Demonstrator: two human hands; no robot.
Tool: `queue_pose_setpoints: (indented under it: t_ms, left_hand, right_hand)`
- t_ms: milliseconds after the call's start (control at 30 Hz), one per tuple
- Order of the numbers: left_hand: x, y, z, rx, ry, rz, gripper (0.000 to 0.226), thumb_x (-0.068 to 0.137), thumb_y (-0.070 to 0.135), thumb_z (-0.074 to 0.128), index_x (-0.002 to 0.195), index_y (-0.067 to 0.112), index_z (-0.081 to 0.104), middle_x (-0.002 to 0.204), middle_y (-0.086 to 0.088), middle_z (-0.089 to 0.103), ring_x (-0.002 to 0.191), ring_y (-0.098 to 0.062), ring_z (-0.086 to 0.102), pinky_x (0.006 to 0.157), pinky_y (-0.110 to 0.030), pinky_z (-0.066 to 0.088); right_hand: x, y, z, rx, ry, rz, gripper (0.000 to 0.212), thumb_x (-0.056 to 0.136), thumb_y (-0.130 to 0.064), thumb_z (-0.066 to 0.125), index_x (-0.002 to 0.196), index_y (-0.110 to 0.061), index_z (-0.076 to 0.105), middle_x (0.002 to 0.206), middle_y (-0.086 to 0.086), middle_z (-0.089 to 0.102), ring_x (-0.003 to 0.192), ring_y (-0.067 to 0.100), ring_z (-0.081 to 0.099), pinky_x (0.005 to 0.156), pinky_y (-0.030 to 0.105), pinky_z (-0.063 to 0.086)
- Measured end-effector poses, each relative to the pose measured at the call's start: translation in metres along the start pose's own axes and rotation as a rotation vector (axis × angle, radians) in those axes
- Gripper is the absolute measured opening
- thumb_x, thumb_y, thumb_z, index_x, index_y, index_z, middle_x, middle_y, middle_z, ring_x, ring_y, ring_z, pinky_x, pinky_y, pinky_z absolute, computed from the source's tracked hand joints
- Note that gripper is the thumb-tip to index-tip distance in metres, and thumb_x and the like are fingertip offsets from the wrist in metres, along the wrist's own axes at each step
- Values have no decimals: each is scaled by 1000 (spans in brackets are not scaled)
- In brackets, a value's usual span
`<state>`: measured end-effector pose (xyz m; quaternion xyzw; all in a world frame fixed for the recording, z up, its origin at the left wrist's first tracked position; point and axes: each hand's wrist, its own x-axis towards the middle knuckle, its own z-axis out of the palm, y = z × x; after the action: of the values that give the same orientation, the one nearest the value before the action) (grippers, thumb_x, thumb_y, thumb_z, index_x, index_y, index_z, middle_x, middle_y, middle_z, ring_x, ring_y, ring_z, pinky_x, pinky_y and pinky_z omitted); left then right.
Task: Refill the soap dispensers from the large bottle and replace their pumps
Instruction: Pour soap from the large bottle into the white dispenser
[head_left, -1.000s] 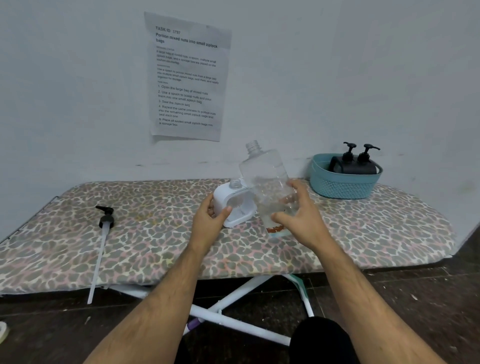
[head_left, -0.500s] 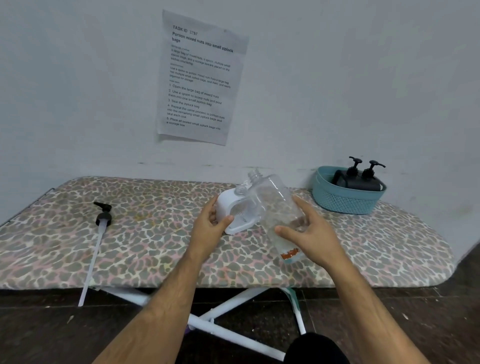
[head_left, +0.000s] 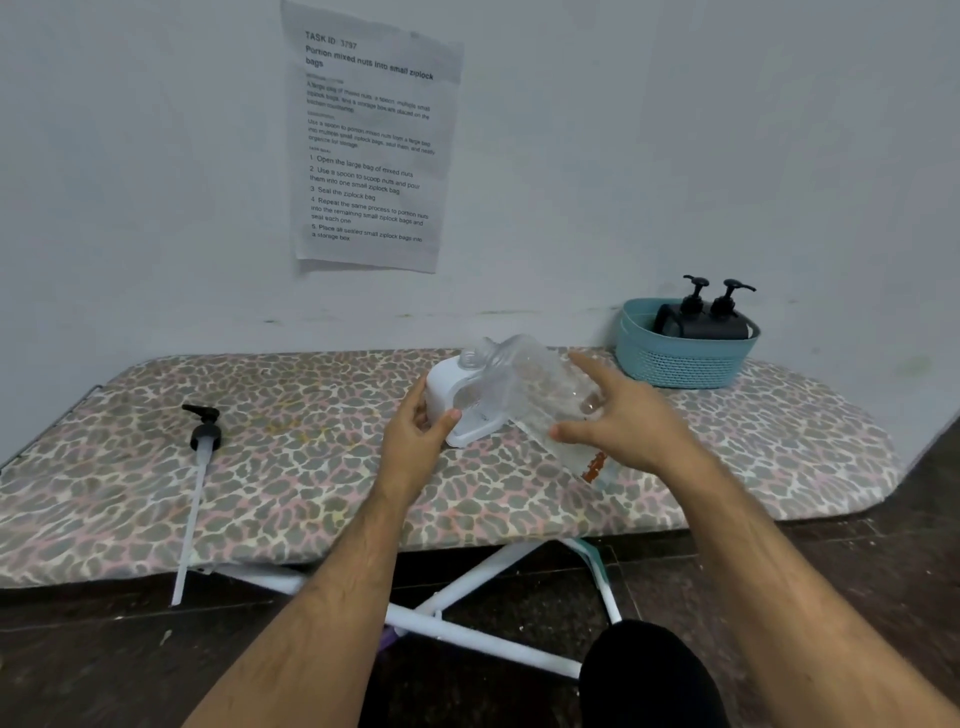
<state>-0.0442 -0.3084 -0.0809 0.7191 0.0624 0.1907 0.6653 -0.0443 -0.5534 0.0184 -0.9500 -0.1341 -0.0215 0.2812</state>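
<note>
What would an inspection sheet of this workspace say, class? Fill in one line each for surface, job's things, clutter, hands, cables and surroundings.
Surface: patterned ironing board on white crossed legs.
Job's things: clear large bottle, tilted with its neck at the open top of the white dispenser; loose black pump with its long tube lying at the board's left; two black dispensers with pumps fitted in a teal basket.
Clutter: nothing seen.
Hands: left hand holds the white dispenser; right hand holds the bottle, fingers spread over it.
Cables: nothing seen.
Surroundings: pale wall with a printed sheet; dark floor.
</note>
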Motion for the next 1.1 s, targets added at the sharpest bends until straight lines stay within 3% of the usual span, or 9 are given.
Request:
queue_pose_setpoints:
  t_ms: [167,300,400,567,733,833,1000,1100]
  left_hand:
    - [-1,0,1,32,3,8,67,91,16,69,148,31,39,117,14,55,102,2,60,80,-33,60]
    - [-2,0,2,58,0,14,65,91,15,67,148,31,39,109,24,54,100,6,59,84,-32,58]
    - [-1,-1,2,56,-3,15,65,92,16,67,148,32,39,119,14,58,106,1,60,86,-34,58]
    - [0,-2,3,88,-1,32,65,93,16,66,150,29,37,131,4,58,109,-4,61,78,-18,56]
    - [1,-3,2,103,-2,26,65,93,18,65,150,31,37,137,2,57,115,-11,61,83,-25,58]
    - [0,-2,2,99,-4,27,64,93,17,65,150,31,38,134,3,58,114,-11,62,82,-24,58]
    - [-2,1,3,103,-2,33,63,93,16,64,149,32,38,124,9,61,107,-5,63,71,-16,56]
    - [-2,0,3,106,0,28,64,93,17,64,149,33,38,122,11,61,107,-6,64,75,-21,58]
  right_hand:
    - [6,-2,-9,-64,0,-10,90,71,-60,76,148,-49,30,110,-6,63,98,15,60,86,37,50]
    - [9,-3,-13,-86,-6,-25,89,71,-61,75,148,-50,31,115,-9,62,93,10,55,86,36,51]
    - [8,-5,-16,-134,-11,-49,88,73,-60,74,149,-48,31,117,-7,64,97,12,58,86,36,52]
    - [11,-8,-22,-218,4,-79,88,74,-60,72,149,-47,30,121,-7,64,106,14,60,84,35,53]
    - [13,-12,-26,-289,-4,-104,88,75,-61,71,151,-46,27,125,-8,64,111,15,60,80,32,50]
    - [15,-16,-33,-325,-9,-119,88,76,-61,71,151,-46,27,127,-8,64,113,16,60,83,34,50]
    - [18,-21,-40,-347,-26,-123,88,75,-59,73,150,-45,29,118,-9,67,110,13,60,74,29,46]
    - [19,-24,-43,-359,-37,-126,88,75,-58,73,150,-45,30,122,-10,65,113,13,59,75,29,45]
